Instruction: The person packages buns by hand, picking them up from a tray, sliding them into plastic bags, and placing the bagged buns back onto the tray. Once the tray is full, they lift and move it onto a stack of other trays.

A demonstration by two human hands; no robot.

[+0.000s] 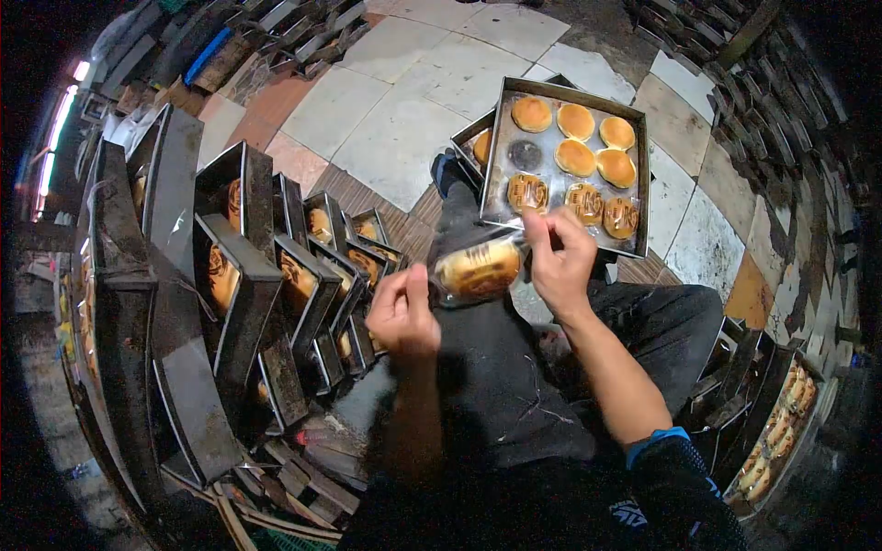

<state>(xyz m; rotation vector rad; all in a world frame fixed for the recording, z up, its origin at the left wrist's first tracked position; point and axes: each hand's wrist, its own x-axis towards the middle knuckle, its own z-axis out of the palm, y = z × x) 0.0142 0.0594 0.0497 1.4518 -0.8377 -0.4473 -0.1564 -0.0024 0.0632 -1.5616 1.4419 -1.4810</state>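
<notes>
A golden-brown bun point(480, 270) with dark printed marks sits in a clear plastic bag, held up between my hands above my lap. My right hand point(562, 262) pinches the bag's right end between thumb and fingers. At the bag's left end, my left hand point(404, 312) is closed with thumb against fingers; the plastic there is hard to make out. Just beyond lies a square metal tray point(641, 188). Several bare round buns point(575, 121) fill its far part, and printed, plastic-wrapped buns point(584, 202) line its near side. A dark round spot marks the tray's surface.
Stacked dark metal trays point(243, 275) rise close on my left, several with printed bread inside. At lower right, a long tray point(781, 432) holds more wrapped bread. Another tray point(471, 138) lies partly under the square one. The tiled floor point(395, 119) stretches ahead.
</notes>
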